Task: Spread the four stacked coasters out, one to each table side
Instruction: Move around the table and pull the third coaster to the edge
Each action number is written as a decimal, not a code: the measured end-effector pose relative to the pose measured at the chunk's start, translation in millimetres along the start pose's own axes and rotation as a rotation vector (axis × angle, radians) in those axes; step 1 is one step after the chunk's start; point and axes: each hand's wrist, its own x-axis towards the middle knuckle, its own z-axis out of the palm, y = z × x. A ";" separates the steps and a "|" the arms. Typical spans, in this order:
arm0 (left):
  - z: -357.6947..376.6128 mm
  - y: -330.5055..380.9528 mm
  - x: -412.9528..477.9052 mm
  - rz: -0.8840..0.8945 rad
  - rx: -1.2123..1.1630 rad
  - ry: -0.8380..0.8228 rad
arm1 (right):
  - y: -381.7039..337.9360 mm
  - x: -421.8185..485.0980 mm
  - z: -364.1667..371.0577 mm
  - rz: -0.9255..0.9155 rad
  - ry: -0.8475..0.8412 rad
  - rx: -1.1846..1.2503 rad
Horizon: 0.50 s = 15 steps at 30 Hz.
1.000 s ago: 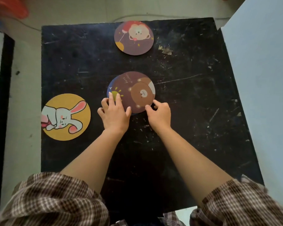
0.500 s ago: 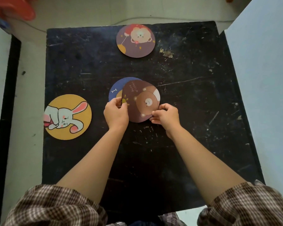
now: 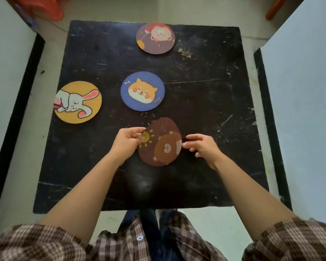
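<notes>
Surface: black, square, scratched | Far edge: lion coaster laid flat | Left edge: rabbit coaster laid flat, slightly overhanging | Centre: dog coaster laid flat | Pale debris noted beside lion coaster

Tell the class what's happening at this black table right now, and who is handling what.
A person is spreading picture coasters around a black table. The left hand grips the brown bear coaster at its edge, tilted, near the person's side; the right hand hovers open beside it. The rabbit coaster lies at the left side and the red-haired character coaster at the far side. The blue dog coaster waits in the middle; nothing sits at the right side yet.
</notes>
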 end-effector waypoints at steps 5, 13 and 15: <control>8.6 9.4 -23.8 0.003 0.038 -0.091 | 16.0 -9.7 4.8 -0.213 -0.062 -0.205; 6.9 34.4 -53.5 0.077 0.026 -0.129 | -0.9 -36.2 11.8 -0.460 -0.033 -0.063; 1.9 30.6 -59.9 0.096 -0.063 -0.030 | 0.5 -45.0 8.0 -0.410 -0.055 -0.050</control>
